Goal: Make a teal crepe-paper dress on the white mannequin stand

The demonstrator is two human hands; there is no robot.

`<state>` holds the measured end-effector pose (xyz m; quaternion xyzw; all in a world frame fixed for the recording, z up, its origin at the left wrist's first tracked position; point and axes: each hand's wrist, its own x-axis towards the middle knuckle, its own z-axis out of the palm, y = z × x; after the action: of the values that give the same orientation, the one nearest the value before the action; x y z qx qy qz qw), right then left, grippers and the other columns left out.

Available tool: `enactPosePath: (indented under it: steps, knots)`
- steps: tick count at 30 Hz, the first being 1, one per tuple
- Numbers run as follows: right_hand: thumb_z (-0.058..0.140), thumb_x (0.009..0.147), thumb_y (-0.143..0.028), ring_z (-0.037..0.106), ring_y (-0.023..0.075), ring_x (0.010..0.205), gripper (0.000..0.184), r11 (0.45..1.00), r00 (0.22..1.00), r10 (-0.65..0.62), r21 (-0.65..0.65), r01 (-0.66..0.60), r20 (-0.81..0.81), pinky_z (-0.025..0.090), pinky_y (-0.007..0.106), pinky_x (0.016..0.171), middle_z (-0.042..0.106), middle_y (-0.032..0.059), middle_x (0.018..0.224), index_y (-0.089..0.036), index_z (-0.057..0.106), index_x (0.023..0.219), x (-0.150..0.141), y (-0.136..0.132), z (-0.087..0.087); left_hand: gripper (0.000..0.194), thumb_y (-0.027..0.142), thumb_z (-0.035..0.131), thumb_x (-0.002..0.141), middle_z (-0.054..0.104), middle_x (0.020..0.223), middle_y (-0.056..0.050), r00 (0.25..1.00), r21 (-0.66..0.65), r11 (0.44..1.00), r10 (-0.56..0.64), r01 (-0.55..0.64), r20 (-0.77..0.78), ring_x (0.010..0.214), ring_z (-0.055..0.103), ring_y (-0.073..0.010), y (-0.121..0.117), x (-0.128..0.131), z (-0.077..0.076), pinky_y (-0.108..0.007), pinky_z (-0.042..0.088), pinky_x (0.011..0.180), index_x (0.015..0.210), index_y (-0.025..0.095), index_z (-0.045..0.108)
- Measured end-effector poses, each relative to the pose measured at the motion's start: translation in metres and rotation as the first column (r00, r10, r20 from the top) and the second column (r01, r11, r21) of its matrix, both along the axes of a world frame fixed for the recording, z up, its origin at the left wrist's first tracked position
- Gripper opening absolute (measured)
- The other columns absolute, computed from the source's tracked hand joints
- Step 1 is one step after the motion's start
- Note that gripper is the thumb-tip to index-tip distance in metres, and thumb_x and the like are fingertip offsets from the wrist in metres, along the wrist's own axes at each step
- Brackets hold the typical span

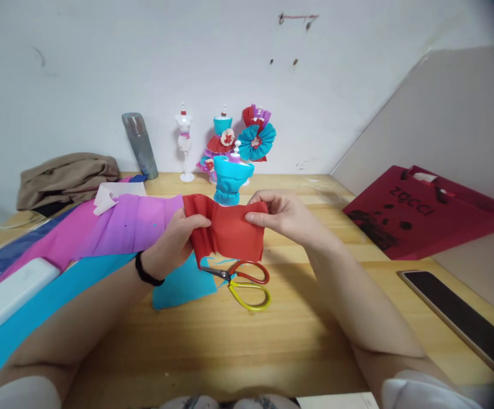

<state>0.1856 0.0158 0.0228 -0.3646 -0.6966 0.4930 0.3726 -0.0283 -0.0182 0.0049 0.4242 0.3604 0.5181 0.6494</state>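
Observation:
A sheet of red crepe paper (238, 236) is stretched between my two hands above the table. My left hand (181, 236) pinches its left part, where the paper is gathered in folds. At the upper right corner, my right hand (278, 216) grips the sheet between thumb and fingers. Just behind the paper stands a small mannequin (232, 176) wrapped in blue crepe paper, its lower part hidden. Below the red sheet lie scissors (233, 278) with one red and one yellow handle. Their tip rests by a piece of blue crepe paper (182, 287).
Purple crepe paper (131, 224) and a long blue strip (97, 270) lie on the left, beside a white box-like object (12, 295). A thermos (140, 145) and more small mannequins (184, 142) stand at the wall. On the right are a red paper bag (417, 210) and a phone (460, 318).

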Motion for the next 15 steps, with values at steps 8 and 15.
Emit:
enactPosePath:
  steps: [8, 15]
  knots:
    - [0.083, 0.069, -0.047, 0.057, 0.0125, 0.06, 0.034, 0.999, 1.0, 0.025, -0.044, -0.026, -0.007, 0.048, 0.027, 0.057, 0.061, -0.0025, 0.066, -0.021, 0.063, 0.074, -0.002, -0.004, 0.002, 0.035, 0.028, 0.089, 0.067, 0.08, 0.094, -0.012, 0.995, 0.08, 0.992, -0.097, 0.098, -0.016, 0.091, 0.076, -0.0324, 0.0, -0.001, -0.001, -0.041, 0.06, 0.081, 0.096, 0.014, 0.076]
    - [0.084, 0.067, -0.053, 0.054, 0.0146, 0.06, 0.039, 0.999, 0.999, -0.034, -0.017, 0.035, 0.025, 0.046, 0.029, 0.055, 0.059, -0.0009, 0.064, -0.023, 0.06, 0.065, 0.002, -0.01, 0.013, 0.039, 0.029, 0.089, 0.069, 0.08, 0.104, -0.012, 0.999, 0.104, 0.994, -0.006, 0.012, -0.053, 0.1, 0.074, -0.0331, 0.008, -0.009, -0.004, -0.041, 0.059, 0.084, 0.102, 0.015, 0.075]
